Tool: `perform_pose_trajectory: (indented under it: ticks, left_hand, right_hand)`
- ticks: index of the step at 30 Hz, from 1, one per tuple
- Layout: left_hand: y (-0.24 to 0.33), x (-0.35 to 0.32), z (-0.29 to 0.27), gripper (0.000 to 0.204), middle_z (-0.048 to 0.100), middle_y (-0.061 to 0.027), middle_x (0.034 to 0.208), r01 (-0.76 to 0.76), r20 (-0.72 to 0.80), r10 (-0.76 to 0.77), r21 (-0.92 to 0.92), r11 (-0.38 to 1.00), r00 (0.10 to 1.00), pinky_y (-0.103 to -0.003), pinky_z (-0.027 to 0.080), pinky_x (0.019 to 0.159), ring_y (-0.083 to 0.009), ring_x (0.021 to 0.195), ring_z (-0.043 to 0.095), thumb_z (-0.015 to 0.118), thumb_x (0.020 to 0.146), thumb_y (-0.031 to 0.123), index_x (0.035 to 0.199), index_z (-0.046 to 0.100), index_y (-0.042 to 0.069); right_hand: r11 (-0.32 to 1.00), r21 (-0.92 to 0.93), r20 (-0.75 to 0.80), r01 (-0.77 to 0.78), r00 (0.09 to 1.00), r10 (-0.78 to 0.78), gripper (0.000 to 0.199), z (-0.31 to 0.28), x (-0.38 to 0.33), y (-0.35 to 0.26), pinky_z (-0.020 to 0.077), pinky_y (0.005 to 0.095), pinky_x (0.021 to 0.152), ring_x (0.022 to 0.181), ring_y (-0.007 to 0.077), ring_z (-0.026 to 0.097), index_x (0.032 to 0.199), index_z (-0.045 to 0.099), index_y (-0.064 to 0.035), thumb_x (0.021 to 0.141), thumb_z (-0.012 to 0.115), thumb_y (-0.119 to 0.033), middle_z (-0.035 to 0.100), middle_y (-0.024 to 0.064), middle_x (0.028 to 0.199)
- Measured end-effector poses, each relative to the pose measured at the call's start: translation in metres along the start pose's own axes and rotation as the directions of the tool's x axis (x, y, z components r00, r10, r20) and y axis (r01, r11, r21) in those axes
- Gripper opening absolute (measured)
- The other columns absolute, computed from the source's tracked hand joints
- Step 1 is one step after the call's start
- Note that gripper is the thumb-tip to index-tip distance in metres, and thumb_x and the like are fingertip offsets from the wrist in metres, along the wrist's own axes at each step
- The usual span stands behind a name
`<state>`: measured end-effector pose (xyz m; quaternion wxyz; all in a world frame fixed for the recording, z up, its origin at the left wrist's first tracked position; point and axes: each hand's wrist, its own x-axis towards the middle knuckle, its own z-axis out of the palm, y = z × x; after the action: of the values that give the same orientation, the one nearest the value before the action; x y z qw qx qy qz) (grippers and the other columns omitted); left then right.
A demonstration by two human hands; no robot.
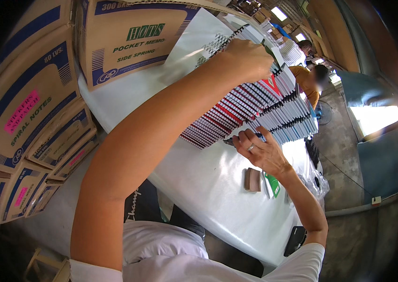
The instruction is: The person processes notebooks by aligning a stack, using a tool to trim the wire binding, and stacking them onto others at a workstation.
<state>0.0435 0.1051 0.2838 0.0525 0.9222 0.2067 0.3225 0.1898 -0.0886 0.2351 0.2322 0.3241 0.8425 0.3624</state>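
Observation:
Tall, close-packed stacks of spiral notebooks (pixel 239 104), with black and red coils and pale page edges, stand on the white-covered table. My left arm stretches across in front of them. At their far upper end my left hand (pixel 249 58) is closed, its fingertips turned away; what they grip is hidden. Beside the near side of the stacks, my right hand (pixel 261 151), with a ring on one finger, holds a thin dark pen (pixel 228 141) between its fingers. Close to that hand lie a small brown block (pixel 253 180) and a green-covered notebook (pixel 272 184).
Printed cartons (pixel 29 103) are piled at the left, and another carton (pixel 137 42) stands on the table (pixel 199 181). Loose wire coils (pixel 215 43) lie behind my left arm. A black phone-like object (pixel 295 240) and clear plastic (pixel 319 185) are at the right edge. Two people (pixel 306 83) sit beyond.

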Motion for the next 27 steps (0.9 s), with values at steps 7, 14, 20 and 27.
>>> perform_pose_trajectory:
  ticks: [7, 14, 20, 27]
  left_hand:
    - [0.001, 0.001, 0.000, 0.040, 0.069, -0.0157, 0.091, 0.015, 0.020, -0.014, -0.021, 1.000, 1.000, -0.047, 0.053, 0.079, -0.0355, 0.089, 0.067, 0.050, 0.092, 0.045, 0.088, 0.072, 0.012]
    - [-0.002, 0.000, 0.002, 0.038, 0.069, -0.0159, 0.089, 0.013, -0.011, -0.014, -0.034, 0.999, 1.000, -0.047, 0.053, 0.079, -0.0353, 0.086, 0.067, 0.053, 0.089, 0.045, 0.089, 0.073, 0.013]
    - [-0.002, 0.000, 0.004, 0.038, 0.068, -0.0158, 0.085, 0.002, -0.052, -0.004, -0.037, 0.999, 0.999, -0.047, 0.053, 0.077, -0.0353, 0.084, 0.067, 0.053, 0.089, 0.044, 0.085, 0.073, 0.012]
    - [0.001, 0.000, 0.000, 0.040, 0.068, -0.0172, 0.088, 0.010, -0.006, -0.011, -0.035, 0.999, 1.000, -0.046, 0.052, 0.078, -0.0349, 0.086, 0.067, 0.051, 0.090, 0.042, 0.086, 0.073, 0.009]
  right_hand:
    - [0.997, -0.010, 0.059, -0.071, 0.996, 0.072, 0.026, 0.004, -0.001, -0.011, 0.0472, 0.0325, 0.083, 0.098, 0.0167, 0.055, 0.106, 0.063, -0.0091, 0.082, 0.066, -0.019, 0.056, 0.0031, 0.103]
    - [0.943, 0.154, 0.135, -0.294, 0.952, 0.275, 0.024, -0.013, 0.011, -0.024, 0.0472, 0.0327, 0.081, 0.094, 0.0185, 0.058, 0.100, 0.066, -0.0035, 0.078, 0.065, -0.013, 0.061, 0.0069, 0.100]
    - [0.994, -0.072, -0.015, -0.077, 0.997, 0.077, 0.038, -0.011, 0.004, -0.007, 0.0403, 0.0356, 0.092, 0.108, 0.0156, 0.049, 0.117, 0.057, -0.0118, 0.079, 0.061, -0.016, 0.050, 0.0025, 0.109]
    - [0.988, -0.098, -0.016, -0.123, 0.992, 0.122, 0.024, -0.010, 0.008, -0.025, 0.0433, 0.0307, 0.080, 0.095, 0.0194, 0.054, 0.100, 0.064, -0.0065, 0.076, 0.063, -0.013, 0.056, 0.0048, 0.102]
